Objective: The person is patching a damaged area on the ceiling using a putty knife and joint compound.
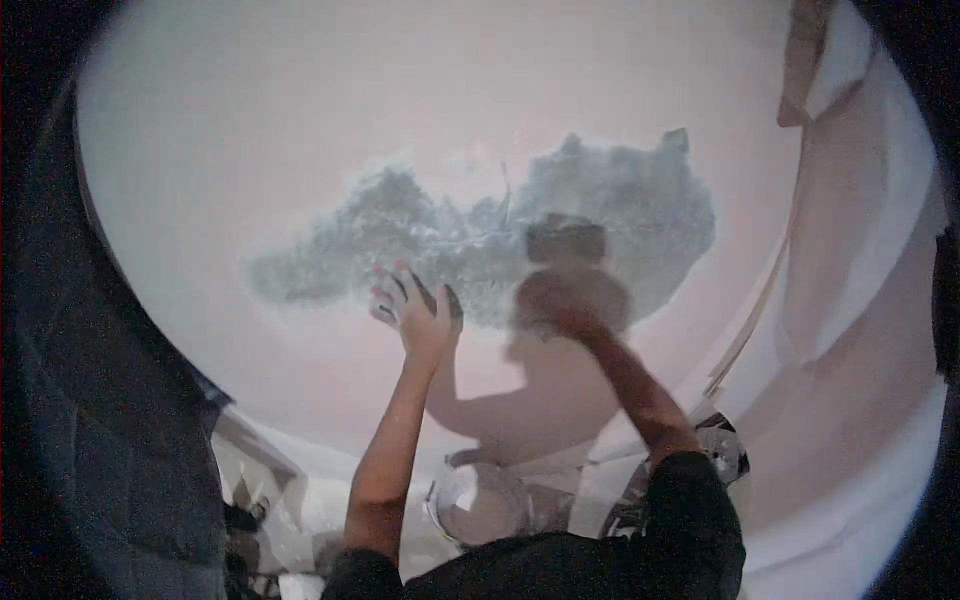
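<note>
Black sleeves fill the near edge, bare forearms rising out of them toward a pale wall. Across its middle spreads a ragged grey patch. Over the patch's lower edge lies the left hand, fingers spread apart, a shadow just beside it. Farther right, the right hand is a dark blur against the grey; I can't tell its grip, nor whether the blocky dark shape above it is tool or shadow. Below stands a round, pale bucket.
</note>
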### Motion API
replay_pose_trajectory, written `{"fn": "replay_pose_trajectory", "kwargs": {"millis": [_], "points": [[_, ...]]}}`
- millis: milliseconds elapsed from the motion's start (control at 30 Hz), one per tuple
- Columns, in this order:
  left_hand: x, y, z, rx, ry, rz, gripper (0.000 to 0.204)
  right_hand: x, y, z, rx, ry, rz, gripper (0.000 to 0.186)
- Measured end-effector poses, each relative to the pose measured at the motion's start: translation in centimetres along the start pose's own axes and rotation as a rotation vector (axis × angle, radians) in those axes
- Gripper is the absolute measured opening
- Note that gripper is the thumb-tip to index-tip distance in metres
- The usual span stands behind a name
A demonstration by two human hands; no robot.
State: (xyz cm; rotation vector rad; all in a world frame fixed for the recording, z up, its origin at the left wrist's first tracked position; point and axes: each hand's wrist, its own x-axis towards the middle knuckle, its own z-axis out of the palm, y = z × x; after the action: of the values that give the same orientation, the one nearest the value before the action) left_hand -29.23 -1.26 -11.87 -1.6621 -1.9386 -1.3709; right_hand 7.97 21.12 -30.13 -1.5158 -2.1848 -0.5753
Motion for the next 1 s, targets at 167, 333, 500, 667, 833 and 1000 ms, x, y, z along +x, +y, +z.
{"fn": "replay_pose_trajectory", "kwargs": {"millis": [167, 333, 500, 667, 833, 1000], "points": [[0.2, 6.7, 3.2, -0.248, 0.030, -0.019, 0.088, -3.5, -1.7, -9.5, 0.215, -0.167, -0.016, 0.043], [-4.7, 14.9, 6.1, -0.287, -0.077, 0.057, 0.085, -15.7, -12.2, -4.9, 0.522, -0.111, -0.372, 0.039], [-5.5, 15.3, 7.7, -0.854, -0.550, 0.179, 0.058, -15.3, -6.7, -12.6, 0.787, 0.080, 0.440, 0.040], [-7.0, 19.7, 5.5, -0.829, -0.704, 0.279, 0.041, -13.5, -2.6, -22.2, 1.295, 0.216, 0.362, 0.053], [-6.8, 16.6, 6.1, -1.121, -0.621, -0.146, 0.031, -12.1, 0.1, -27.6, 1.193, 0.147, 0.500, 0.049], [-8.1, 12.7, 3.7, -0.968, -0.415, -0.121, 0.022, -5.7, 3.1, -29.4, 0.563, 0.519, 0.418, 0.070]]}}
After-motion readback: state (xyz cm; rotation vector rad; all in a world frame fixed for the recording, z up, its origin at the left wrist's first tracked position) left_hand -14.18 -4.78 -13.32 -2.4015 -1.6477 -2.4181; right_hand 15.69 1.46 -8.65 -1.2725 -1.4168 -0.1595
